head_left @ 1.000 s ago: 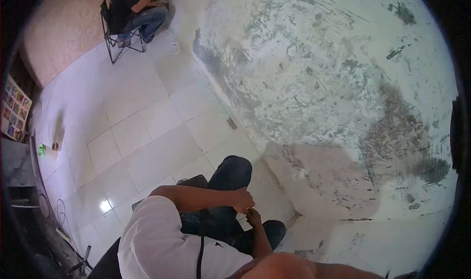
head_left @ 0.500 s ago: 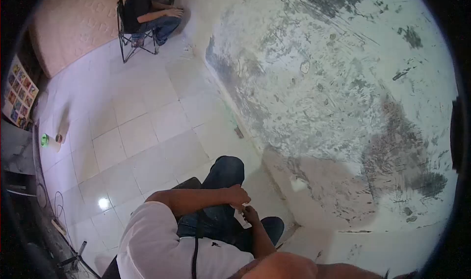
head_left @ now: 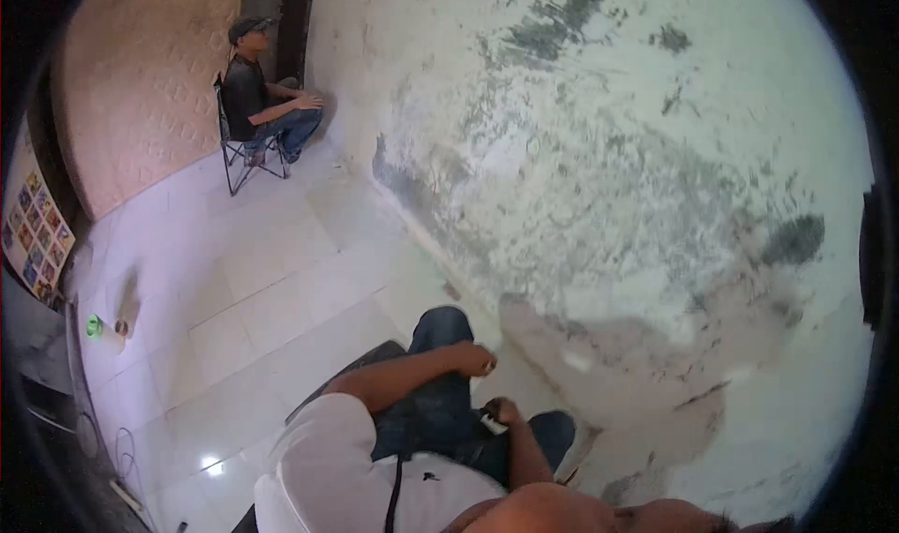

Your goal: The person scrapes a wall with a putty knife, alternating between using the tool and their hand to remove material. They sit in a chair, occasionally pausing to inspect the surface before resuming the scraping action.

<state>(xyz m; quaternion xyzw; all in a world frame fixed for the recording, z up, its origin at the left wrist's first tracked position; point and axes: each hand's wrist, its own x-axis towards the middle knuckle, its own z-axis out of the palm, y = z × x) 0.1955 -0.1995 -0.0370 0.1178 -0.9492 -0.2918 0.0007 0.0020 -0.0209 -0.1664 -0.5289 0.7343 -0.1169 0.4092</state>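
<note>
My left hand (head_left: pixel 478 359) is closed above the thigh of my dark jeans (head_left: pixel 426 411), near the raised knee. Its fingers curl in, and anything inside them is hidden. Lower and to the right, my right hand (head_left: pixel 503 410) is also closed, with a small whitish piece (head_left: pixel 491 423) showing at its fingers. That piece is too small to name. A gap separates the two hands. The front of my white shirt (head_left: pixel 328 458) lies below them, crossed by a dark strap (head_left: pixel 394 495).
A stained, patchy wall (head_left: pixel 599 205) rises on the right. Another person (head_left: pixel 248 88) sits on a folding chair (head_left: pixel 225 144) at the far left. A green-topped container (head_left: pixel 103 333) lies on the tiled floor (head_left: pixel 253 289). A picture poster (head_left: pixel 37 233) is at the left edge.
My hands were together around a small pale thing and have moved apart, the left one up and away. The camera view has tilted, so the seated person appears lower.
</note>
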